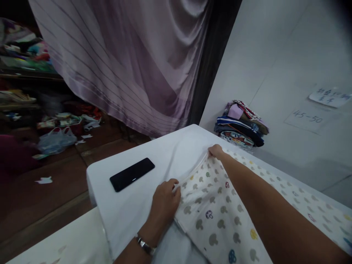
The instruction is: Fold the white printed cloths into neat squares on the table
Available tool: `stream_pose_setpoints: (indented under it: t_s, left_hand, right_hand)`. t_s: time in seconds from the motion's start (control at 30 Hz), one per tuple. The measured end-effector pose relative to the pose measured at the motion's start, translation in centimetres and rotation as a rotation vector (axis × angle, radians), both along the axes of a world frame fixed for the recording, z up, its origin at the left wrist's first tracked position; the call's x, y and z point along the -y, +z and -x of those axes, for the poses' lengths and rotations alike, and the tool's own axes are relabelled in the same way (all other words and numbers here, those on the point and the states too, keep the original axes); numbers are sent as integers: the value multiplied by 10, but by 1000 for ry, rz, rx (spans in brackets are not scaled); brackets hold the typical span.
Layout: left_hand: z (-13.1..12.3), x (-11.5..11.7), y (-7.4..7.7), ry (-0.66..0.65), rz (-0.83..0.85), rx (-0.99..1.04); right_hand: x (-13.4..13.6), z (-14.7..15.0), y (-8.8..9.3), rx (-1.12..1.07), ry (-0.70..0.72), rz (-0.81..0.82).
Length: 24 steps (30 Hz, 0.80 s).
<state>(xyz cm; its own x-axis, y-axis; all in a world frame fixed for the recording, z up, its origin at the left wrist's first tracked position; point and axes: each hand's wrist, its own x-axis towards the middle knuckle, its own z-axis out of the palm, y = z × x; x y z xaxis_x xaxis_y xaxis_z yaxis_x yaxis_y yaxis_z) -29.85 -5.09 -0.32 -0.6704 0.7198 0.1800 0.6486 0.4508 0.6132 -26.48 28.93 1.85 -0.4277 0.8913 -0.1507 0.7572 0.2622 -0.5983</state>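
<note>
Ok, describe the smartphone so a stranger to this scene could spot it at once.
Start from the white-covered table before the purple curtain. Near its left corner, past the left hand, lies the smartphone. It's flat and black, unlike the pale mushroom-print fabric that hand pinches.

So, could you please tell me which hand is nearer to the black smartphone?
Left: the left hand is just right of the black smartphone; the right hand is farther right, holding the mushroom-print fabric.

Single head-worn view; forward and down onto mushroom-print cloth [217, 211] close by; curtain [143, 69] farther off
</note>
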Motion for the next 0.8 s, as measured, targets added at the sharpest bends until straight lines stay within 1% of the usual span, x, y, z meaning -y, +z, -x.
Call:
stream_pose_setpoints:
  t_s: [0.13,0.23,0.3,0.37,0.43,0.47,0.5,0.53,0.6,0.7,0.8]
  left_hand:
    - [3,0,0,105,117,14]
    - [5,-1,0,104,210,-22]
    - [6,-1,-1,98,245,-42]
    - [7,-1,0,93,258,-54]
    - [7,-1,0,88,260,-63]
    - [7,-1,1,86,258,-70]
    - [7,-1,1,86,254,-79]
    - [7,-1,2,87,250,-89]
    - [7,0,3,87,239,-104]
    - [6,1,5,85,219,-102]
    - [4,4,6,99,197,-98]
  right_hand:
    - [12,2,-4,-153,8,135]
    - [30,-1,-7,-259,18,141]
    - [50,-10,-8,-309,53,106]
    - [78,-27,-11,-345,108,60]
    - [116,-55,-17,-354,204,10]
    - [137,-72,-21,-348,284,-15]
    - [159,-90,-25,-292,439,-113]
    - [181,-107,-29,-221,546,-193]
    - [222,-139,-33,-81,673,-264]
    - [268,-172,-30,23,743,-266]
    - [297,-190,-25,56,807,-245]
